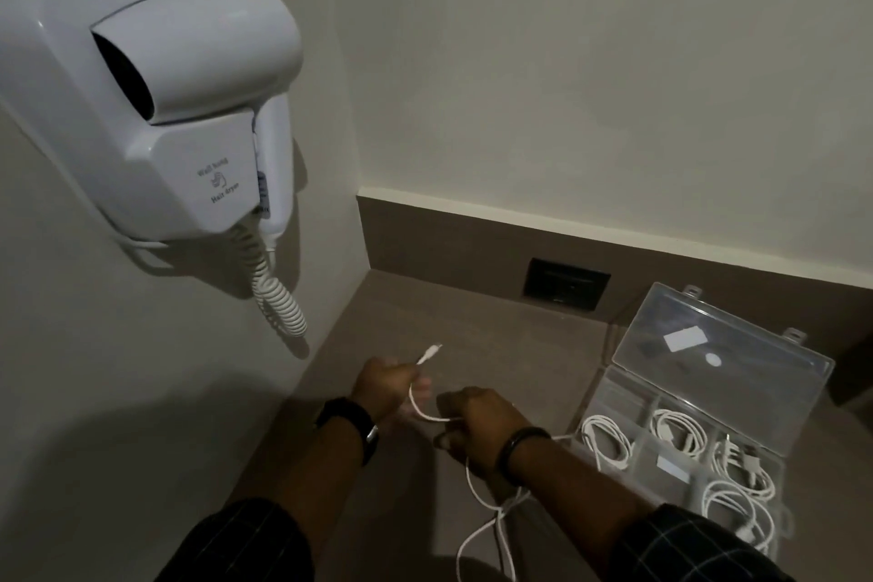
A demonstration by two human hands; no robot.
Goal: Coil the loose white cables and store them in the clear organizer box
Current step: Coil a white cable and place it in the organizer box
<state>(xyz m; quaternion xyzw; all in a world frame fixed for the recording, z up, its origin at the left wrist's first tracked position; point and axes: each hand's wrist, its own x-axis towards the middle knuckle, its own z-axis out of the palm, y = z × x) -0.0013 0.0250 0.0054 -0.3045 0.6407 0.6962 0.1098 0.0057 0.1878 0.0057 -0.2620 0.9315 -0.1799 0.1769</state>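
A loose white cable [477,494] runs between both hands over the brown counter. My left hand [385,380] is closed near the cable's end, and the white plug sticks out past the fist. A short way to the right, my right hand [477,423] grips the same cable; a curved stretch hangs between the hands. The rest trails down under my right wrist toward the counter's front. To the right lies the clear organizer box [609,392], lid raised, with coiled white cables [607,442] in several compartments.
A white wall-hung hair dryer [156,95] with a spiral cord [278,298] juts from the left wall, above and left of my hands. A dark socket plate [564,283] sits in the back upstand. The brown counter [472,321] meets walls at left and behind.
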